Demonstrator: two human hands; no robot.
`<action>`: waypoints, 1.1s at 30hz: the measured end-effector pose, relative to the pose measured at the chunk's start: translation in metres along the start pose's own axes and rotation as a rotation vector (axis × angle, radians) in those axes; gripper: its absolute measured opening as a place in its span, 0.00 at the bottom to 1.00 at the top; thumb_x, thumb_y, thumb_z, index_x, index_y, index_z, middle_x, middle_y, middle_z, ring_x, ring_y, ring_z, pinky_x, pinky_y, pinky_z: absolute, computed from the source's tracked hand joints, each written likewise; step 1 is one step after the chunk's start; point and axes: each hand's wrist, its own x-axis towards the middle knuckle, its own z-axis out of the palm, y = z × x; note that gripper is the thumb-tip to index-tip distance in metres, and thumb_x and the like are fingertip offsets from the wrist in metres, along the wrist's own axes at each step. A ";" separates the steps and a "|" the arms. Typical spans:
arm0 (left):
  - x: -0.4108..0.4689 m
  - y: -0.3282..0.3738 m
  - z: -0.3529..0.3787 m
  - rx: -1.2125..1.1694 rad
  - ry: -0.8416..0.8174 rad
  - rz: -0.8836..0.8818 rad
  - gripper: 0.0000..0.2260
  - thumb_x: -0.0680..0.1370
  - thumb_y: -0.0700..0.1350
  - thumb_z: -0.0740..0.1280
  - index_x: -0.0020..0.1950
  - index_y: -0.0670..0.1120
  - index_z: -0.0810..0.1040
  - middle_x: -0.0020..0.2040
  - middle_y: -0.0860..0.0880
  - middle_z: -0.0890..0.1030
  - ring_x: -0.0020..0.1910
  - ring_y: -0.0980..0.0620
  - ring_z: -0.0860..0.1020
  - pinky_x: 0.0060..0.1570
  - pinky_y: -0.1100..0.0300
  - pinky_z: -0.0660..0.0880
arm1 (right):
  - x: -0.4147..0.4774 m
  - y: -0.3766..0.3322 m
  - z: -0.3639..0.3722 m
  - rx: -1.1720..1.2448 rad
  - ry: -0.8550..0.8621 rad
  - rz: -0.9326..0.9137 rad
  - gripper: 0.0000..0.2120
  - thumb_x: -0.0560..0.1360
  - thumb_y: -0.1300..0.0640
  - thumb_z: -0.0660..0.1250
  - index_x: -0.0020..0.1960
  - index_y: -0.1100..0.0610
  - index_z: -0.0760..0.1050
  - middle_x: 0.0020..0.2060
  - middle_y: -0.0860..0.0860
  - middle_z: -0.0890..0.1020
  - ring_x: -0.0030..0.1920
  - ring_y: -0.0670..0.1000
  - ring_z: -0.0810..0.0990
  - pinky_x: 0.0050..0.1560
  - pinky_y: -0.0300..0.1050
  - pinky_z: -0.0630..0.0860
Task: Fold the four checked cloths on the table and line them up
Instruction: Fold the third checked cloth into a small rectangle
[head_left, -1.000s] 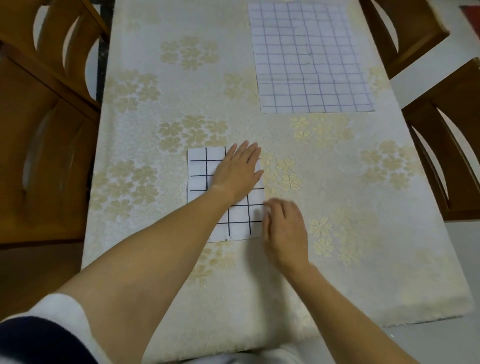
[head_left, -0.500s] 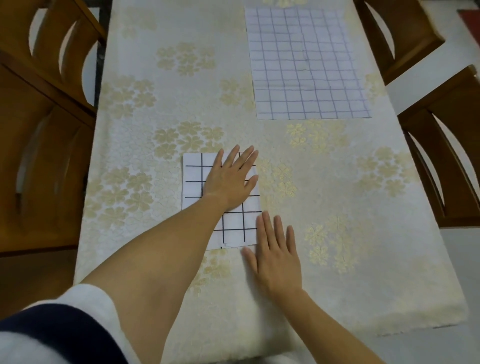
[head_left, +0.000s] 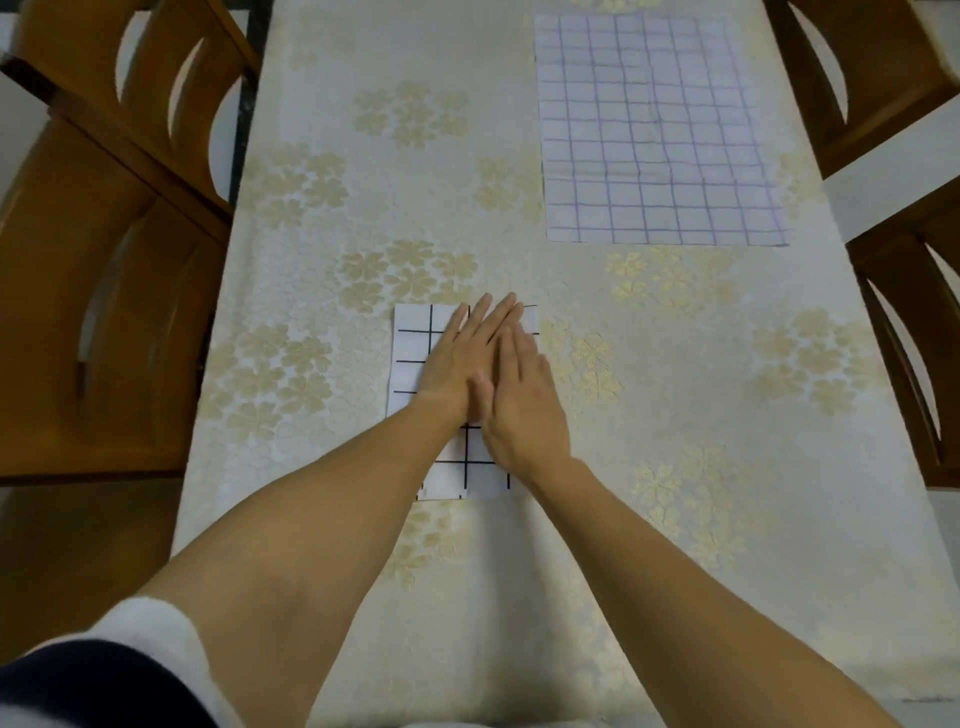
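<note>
Two checked cloths are showing on the table (head_left: 675, 426). One small cloth (head_left: 410, 358), white with a black grid and folded into a compact rectangle, is lying near the person, a little left of the table's middle. One large cloth (head_left: 654, 135), pale with a purple-blue grid, is lying spread flat at the far right, well apart from the small one.

Both hands are resting on the small cloth. The left hand (head_left: 457, 364) is lying flat with its fingers straight and close together, pressing down and gripping nothing. The right hand (head_left: 524, 410) is also lying flat with straight fingers, just beside the left and partly overlapping its inner edge, and is likewise holding nothing.

A cream tablecloth (head_left: 363, 156) with clusters of gold flowers is covering the table. Four wooden chairs (head_left: 104, 322) are standing partly in view, two on each side. A white and dark sleeve (head_left: 130, 654) is showing at the lower left.
</note>
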 end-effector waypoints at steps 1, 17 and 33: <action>0.001 0.000 0.003 0.004 0.019 -0.016 0.31 0.86 0.55 0.47 0.82 0.48 0.33 0.82 0.51 0.33 0.82 0.48 0.36 0.80 0.46 0.39 | -0.003 0.002 0.005 -0.032 -0.011 -0.013 0.34 0.84 0.40 0.41 0.82 0.61 0.44 0.82 0.57 0.48 0.82 0.53 0.45 0.81 0.52 0.46; 0.021 -0.051 -0.013 -0.113 0.002 -0.263 0.29 0.81 0.66 0.32 0.81 0.58 0.32 0.82 0.53 0.33 0.81 0.44 0.35 0.77 0.35 0.38 | -0.136 0.034 0.016 -0.285 -0.141 0.019 0.40 0.82 0.32 0.39 0.82 0.59 0.39 0.81 0.54 0.39 0.81 0.54 0.37 0.78 0.56 0.41; 0.054 0.002 -0.074 0.078 -0.247 0.537 0.27 0.67 0.69 0.75 0.57 0.55 0.75 0.54 0.55 0.73 0.55 0.51 0.71 0.55 0.56 0.69 | -0.033 0.032 -0.018 0.025 -0.039 0.530 0.13 0.72 0.39 0.68 0.37 0.47 0.75 0.42 0.51 0.80 0.46 0.55 0.79 0.49 0.52 0.79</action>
